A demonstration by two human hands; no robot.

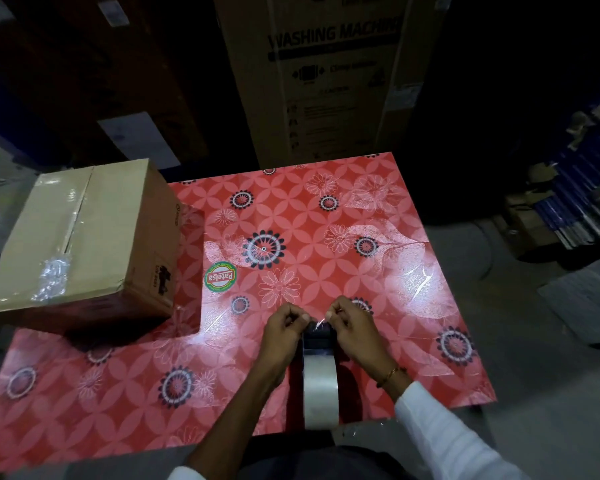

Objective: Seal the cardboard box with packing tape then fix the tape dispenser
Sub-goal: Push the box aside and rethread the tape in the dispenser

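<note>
My left hand (pixel 284 323) and right hand (pixel 349 322) each pinch a corner of the clear tape end (pixel 315 323). On the red surface (pixel 326 220), the cardboard box (pixel 80 244) sits taped, well apart. The tape dispenser (pixel 318 372) lies between my wrists; the film looks thin and clingy, so I'd grip its edges.

This looks like a storeroom or warehouse at the back of an appliance shop. A tall cardboard carton (pixel 326 74) printed "WASHING MACHINE", with handling symbols, stands upright just behind the tabletop (pixel 326 216). Dark stacked cartons (pixel 94 81) carrying white labels fill the dim left background. On the right, bundles of flat blue packaged goods (pixel 575 195) lie piled on the bare grey concrete floor (pixel 520 341). The tabletop, covered in glossy red floral sheeting, serves as a packing station, with a taped cardboard box (pixel 80 244) at its left edge.
</note>
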